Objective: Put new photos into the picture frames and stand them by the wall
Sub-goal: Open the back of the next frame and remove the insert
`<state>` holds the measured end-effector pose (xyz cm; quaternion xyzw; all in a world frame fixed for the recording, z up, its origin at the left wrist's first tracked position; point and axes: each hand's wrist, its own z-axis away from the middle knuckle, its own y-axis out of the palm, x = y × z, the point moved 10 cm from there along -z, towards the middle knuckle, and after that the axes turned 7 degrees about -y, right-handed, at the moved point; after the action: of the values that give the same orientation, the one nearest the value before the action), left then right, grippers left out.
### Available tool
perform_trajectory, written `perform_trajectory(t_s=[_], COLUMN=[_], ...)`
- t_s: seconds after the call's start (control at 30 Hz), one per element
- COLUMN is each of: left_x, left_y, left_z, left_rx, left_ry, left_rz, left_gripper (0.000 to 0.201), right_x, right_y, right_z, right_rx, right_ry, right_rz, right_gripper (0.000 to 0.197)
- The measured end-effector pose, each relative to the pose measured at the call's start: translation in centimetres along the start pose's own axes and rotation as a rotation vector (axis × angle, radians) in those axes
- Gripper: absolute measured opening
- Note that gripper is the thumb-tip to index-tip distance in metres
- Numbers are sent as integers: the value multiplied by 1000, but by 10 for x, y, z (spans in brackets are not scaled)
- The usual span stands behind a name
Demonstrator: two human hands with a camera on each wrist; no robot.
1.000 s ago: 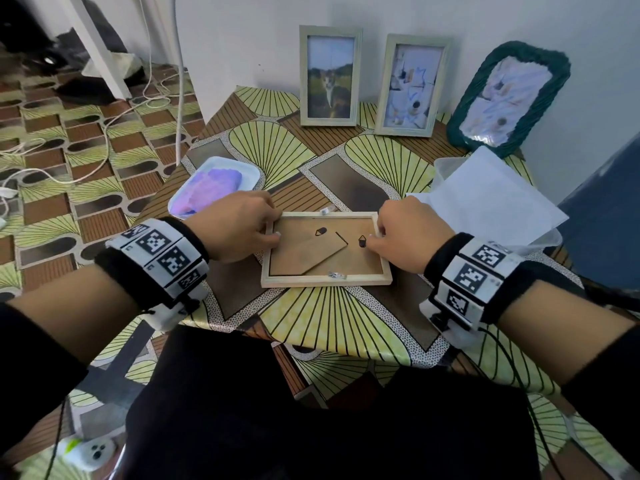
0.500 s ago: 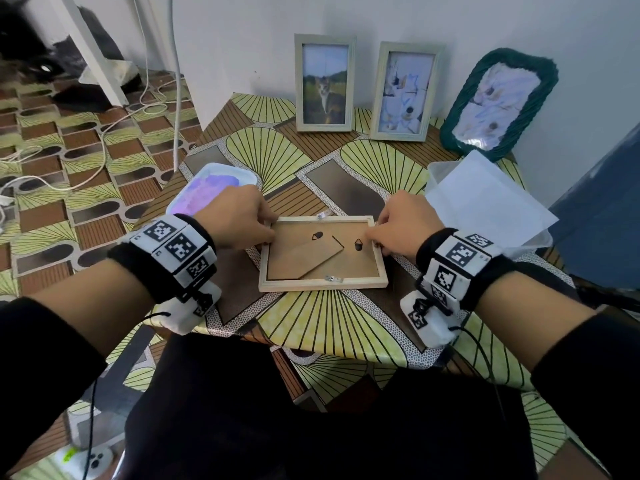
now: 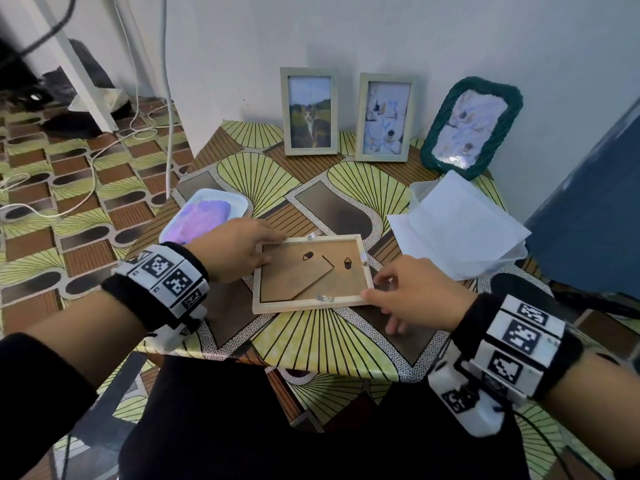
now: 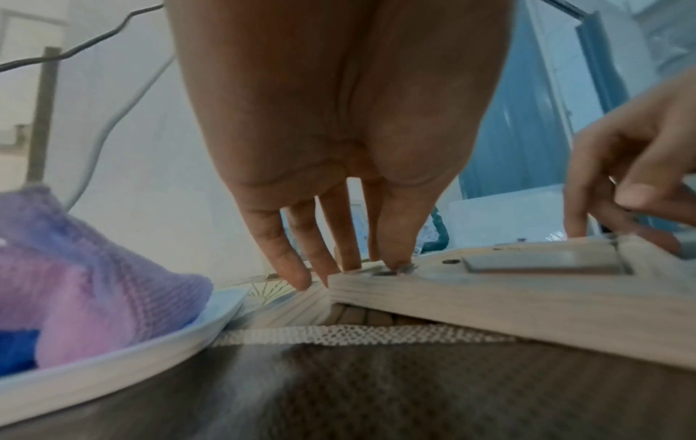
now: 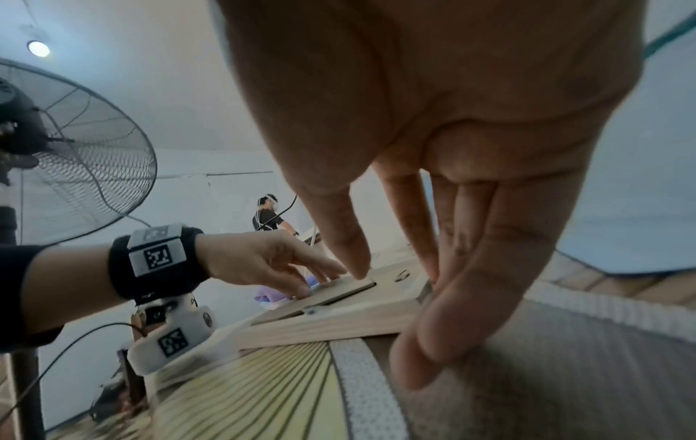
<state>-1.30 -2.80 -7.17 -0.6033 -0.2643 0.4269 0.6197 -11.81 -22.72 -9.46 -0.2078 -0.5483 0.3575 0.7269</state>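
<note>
Filling the middle of the head view, the patterned table (image 3: 311, 341) is seen with a pale wooden frame (image 3: 313, 304) lying face down at its centre, brown backing board up, one side lifted slightly off the cloth in the left wrist view. At the right of the picture a clear plastic box (image 3: 516, 252) is covered by a white sheet (image 3: 457, 223); at the left a white tray (image 3: 239, 202) is loaded with purple knitted fabric (image 3: 204, 220). Along the wall at the top, a cat photo frame (image 3: 309, 111), a second pale frame (image 3: 385, 117) and a green-edged frame (image 3: 471, 128) are stood upright. The left hand (image 3: 235, 251) is laid at the frame's left end, fingers fairly straight, thumb tip pressed on a small metal tab (image 4: 391, 271). The right hand (image 3: 415, 292) is placed at the lower right corner, fingers extended downward against the edge; whether it pinches the wood cannot be told.
</note>
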Motion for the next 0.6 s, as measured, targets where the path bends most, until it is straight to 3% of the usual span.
perform_trajectory(t_s=[0.17,0.27,0.43,0.6], left_x=[2,7,5,-2], left_y=[3,-1,-2,3], left_z=[8,19,37,45], left_rx=[44,5,-76,-100], left_ry=[-46,-98,-156,-189], left_rz=[-58,43,212,320], left_gripper=[31,24,22,27], right_x=[-10,-12,2,23], right_y=[-4,-17,-31,-32], right_z=[-16,-27,-44,-63], right_rx=[-69,-166,-245,-229], right_ry=[41,29,-83,-158], right_rz=[-281,-328,-147,59], right_gripper=[20,17,14,20])
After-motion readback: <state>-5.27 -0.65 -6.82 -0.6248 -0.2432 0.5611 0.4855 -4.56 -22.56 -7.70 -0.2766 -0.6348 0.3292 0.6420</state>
